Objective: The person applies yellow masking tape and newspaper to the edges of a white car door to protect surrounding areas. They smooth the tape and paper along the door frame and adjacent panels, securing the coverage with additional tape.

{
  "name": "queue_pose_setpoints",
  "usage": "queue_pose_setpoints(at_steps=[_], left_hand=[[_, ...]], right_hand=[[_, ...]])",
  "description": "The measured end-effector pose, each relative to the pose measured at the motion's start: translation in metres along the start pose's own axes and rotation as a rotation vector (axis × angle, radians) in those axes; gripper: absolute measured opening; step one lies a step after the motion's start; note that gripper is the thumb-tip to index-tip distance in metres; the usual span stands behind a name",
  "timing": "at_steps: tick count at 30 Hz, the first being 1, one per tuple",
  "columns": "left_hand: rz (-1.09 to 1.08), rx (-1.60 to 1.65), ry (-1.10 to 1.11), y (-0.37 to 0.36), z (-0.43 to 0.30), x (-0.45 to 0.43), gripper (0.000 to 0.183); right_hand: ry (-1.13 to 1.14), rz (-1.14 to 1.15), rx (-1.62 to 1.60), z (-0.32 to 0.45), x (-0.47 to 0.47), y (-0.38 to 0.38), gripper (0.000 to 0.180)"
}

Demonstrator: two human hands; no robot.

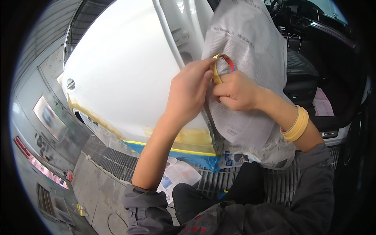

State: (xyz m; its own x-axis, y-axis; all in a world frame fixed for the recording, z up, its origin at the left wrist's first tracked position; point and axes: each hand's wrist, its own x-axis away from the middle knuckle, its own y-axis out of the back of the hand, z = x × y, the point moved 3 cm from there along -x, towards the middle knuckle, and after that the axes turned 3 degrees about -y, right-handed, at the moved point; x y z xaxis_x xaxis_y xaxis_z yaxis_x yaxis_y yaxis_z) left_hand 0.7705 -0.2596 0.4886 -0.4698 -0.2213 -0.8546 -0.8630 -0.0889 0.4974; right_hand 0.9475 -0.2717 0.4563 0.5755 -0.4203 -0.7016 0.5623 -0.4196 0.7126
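Observation:
My right hand [235, 91] holds a roll of yellow masking tape [216, 70], with fingers in its core. My left hand [189, 88] pinches the roll's near left rim with thumb and fingertips. Just behind the hands hangs printed masking paper [255, 58] over the car's door opening. To the left is a white car rear panel [123, 58] with yellowish sanded patches [194, 136] along its lower edge. Yellow tape [194, 151] and blue film [199, 158] border that edge. Two tape rolls [296, 124] circle my right forearm.
At the right, the car interior shows a black seat [302, 69]. Below lie a floor grating [282, 182] and a loose newspaper sheet [182, 173]. Small yellow rolls [82, 212] and a thin hose [110, 218] rest on the floor at lower left, near a booth wall [58, 141].

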Motion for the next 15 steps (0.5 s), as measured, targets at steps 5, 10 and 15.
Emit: queue_pose_setpoints(at_steps=[5,10,15], left_hand=[[-0.113,-0.080,-0.137,-0.011,-0.001,0.008,0.028],[-0.234,-0.073,-0.178,-0.010,-0.001,0.010,0.022],[-0.328,-0.085,-0.206,-0.006,-0.020,0.007,0.018]], right_hand=[[-0.026,0.049,-0.248,0.005,-0.003,0.012,0.009],[-0.127,0.088,-0.362,0.028,0.004,0.030,0.016],[-0.227,-0.280,-0.007,0.041,0.035,0.073,0.017]])
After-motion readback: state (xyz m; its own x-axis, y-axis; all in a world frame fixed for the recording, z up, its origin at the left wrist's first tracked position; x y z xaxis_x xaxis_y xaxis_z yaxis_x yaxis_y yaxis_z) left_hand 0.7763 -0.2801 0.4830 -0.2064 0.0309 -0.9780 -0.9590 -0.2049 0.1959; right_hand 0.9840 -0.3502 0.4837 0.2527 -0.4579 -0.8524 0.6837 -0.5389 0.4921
